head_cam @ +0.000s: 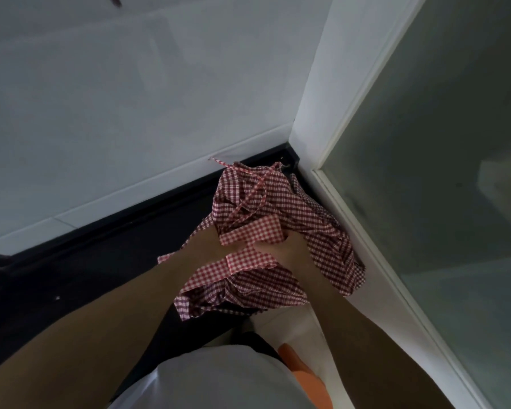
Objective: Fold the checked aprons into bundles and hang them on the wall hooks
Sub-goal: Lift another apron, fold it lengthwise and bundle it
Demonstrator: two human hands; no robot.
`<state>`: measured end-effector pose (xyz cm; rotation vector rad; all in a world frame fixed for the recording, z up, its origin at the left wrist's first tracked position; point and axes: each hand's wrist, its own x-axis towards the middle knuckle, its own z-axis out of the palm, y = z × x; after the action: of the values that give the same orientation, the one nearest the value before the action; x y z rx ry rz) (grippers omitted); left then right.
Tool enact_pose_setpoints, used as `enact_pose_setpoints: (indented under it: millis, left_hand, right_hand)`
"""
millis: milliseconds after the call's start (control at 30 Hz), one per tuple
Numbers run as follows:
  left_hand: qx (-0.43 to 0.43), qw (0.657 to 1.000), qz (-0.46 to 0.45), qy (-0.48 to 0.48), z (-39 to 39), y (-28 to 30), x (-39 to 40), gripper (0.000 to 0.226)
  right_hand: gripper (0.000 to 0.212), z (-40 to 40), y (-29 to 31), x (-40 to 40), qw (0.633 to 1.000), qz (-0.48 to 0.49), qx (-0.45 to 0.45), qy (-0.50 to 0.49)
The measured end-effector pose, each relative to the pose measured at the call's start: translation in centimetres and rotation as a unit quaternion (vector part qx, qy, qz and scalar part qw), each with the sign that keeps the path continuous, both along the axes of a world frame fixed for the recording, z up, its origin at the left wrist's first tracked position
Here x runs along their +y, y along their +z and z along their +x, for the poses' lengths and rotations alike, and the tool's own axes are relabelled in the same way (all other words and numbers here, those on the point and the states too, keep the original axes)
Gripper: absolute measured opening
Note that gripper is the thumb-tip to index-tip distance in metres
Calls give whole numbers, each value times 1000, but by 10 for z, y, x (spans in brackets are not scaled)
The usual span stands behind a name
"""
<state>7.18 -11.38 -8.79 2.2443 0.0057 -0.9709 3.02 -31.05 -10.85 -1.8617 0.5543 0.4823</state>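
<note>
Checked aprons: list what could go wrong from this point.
1. The checked aprons are a loose, crumpled heap. The left hand and right hand grip only the middle, so the bundle may well fall apart.
2. A thin tie strap loops free over the top and trails toward the white wall; it could tangle or snag.
3. Fabric hangs low over the dark floor and may drag.

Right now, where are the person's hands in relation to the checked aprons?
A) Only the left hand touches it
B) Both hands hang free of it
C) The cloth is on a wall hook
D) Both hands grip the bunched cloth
D: the left hand and right hand both grip the bunched checked aprons, held together low in front of the body.
</note>
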Motion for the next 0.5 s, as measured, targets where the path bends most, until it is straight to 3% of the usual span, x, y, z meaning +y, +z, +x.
enact_pose_setpoints:
  millis: [133,233,400,500]
  left_hand:
    - [101,992,35,-68,4,5,22,97]
    - [130,986,41,-94,-2,12,36,82]
    - [186,976,-107,34,-7,29,38,58]
    - [207,937,-243,143,-13,52,26,34]
  right_hand:
    - [59,4,18,7,999,-29,-21,-4]
    - [57,2,38,15,990,-117,-76,0]
    - [54,2,78,31,948,-252,-195,-21]
    - [56,-6,92,45,917,-299,-266,-12]
